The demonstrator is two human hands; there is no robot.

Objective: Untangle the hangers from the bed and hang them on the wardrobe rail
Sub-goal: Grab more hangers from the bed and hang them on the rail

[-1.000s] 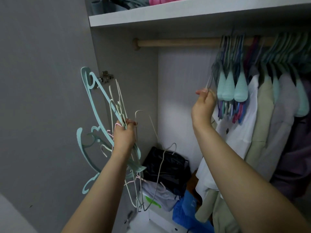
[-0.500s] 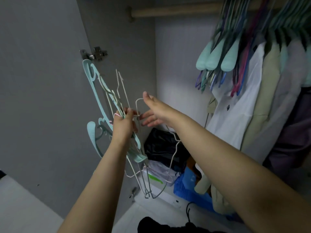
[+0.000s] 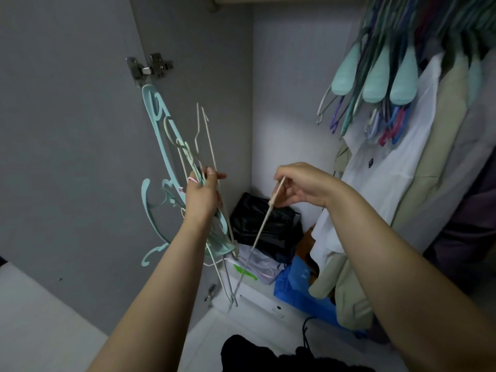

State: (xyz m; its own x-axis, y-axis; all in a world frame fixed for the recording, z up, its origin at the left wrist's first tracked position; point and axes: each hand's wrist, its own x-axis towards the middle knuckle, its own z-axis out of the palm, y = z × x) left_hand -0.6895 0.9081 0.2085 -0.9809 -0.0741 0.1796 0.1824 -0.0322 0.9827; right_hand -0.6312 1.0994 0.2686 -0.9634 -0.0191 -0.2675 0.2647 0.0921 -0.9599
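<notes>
Left hand (image 3: 202, 196) grips the bundle of hangers (image 3: 171, 167), fingers curled tight. Right of that bundle, right hand (image 3: 300, 185) pinches one thin hanger (image 3: 264, 217); its hook is hidden.

The teal hangers (image 3: 158, 167) look like smooth, slightly glossy plastic; the thin cream hangers (image 3: 264, 218) look like coated wire. The door hinge (image 3: 150, 68) is shiny metal. The black bag (image 3: 257, 224) on the wardrobe floor is glossy plastic. The hung shirts (image 3: 397, 162) are matt cloth.
</notes>
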